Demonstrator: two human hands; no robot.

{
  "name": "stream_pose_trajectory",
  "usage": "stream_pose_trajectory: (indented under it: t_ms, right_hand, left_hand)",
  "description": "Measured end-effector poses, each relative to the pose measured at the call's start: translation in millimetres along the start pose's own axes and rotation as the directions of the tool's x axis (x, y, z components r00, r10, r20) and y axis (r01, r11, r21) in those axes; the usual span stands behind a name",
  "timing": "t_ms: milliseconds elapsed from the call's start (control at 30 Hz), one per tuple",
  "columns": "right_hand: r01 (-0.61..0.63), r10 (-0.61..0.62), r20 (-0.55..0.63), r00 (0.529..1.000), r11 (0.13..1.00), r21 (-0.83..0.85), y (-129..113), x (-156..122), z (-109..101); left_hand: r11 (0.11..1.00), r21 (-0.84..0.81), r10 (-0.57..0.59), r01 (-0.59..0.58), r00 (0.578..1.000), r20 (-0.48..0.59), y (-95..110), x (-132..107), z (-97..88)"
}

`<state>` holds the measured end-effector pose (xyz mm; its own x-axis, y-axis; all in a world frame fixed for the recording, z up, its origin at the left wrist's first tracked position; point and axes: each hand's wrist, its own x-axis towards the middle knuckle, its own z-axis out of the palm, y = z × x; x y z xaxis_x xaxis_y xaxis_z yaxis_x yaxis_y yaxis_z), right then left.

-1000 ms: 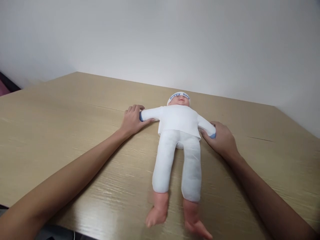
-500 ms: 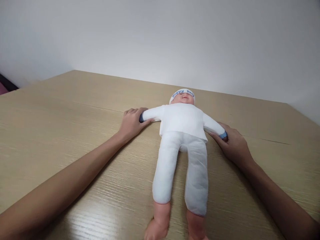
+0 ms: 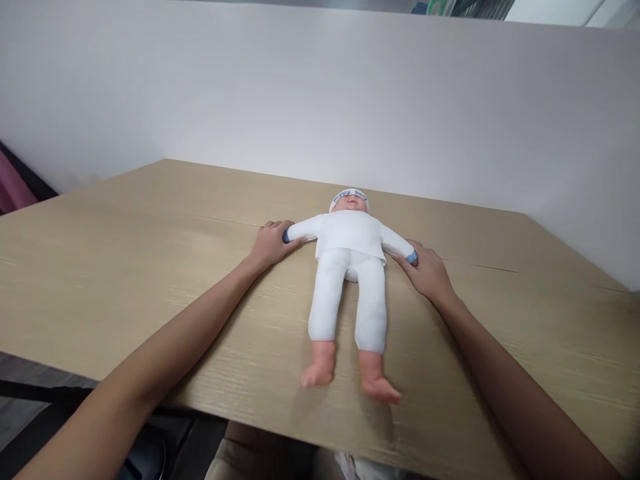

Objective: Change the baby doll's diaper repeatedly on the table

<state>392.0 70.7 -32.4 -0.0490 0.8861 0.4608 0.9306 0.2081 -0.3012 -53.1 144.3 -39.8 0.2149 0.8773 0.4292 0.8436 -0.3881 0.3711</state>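
Observation:
A baby doll (image 3: 351, 232) in a white top and white trousers lies face up on the wooden table (image 3: 125, 280), its bare feet toward me. Its white headband carries blue lettering. My left hand (image 3: 273, 242) is closed around the blue-cuffed end of the doll's arm on the left of the view. On the other side, my right hand (image 3: 425, 267) grips the opposite sleeve at its blue cuff. Both of the doll's arms are stretched outward, and my fingers hide its hands.
A plain white wall (image 3: 300, 100) rises behind the table's far edge. At the far left hangs a pink and black item (image 3: 17, 180). Below the near edge show my legs (image 3: 240, 453) and a black seat part. Over the wall's top, several blurred things appear.
The view has drawn back and tilted, so the doll looks smaller and the table's near edge and my legs now show. Both hands keep their hold on the doll's arms.

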Motion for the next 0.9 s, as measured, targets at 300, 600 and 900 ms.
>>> stream_pose_trajectory:
  t_ms: [300, 600, 900]
  right_hand:
    - [-0.106, 0.109, -0.267, 0.957, 0.994, 0.025, -50.7, -43.6, -20.1]
    - [0.102, -0.021, -0.435, 0.9, 0.981, 0.165, -180.1, -299.2, -93.7]
    - [-0.506, 0.503, 0.194, 0.842, 0.611, 0.609, -138.9, -407.4, -15.4]
  left_hand:
    - [0.997, -0.057, -0.063, 0.055, 0.986, -0.153, 39.7, -48.9, -32.4]
    - [0.825, -0.559, -0.36, -0.084, 0.684, -0.634, 175.8, -309.0, -57.9]
    - [0.196, -0.733, -0.392, 0.652, 0.737, 0.551, 196.0, -428.1, 44.9]
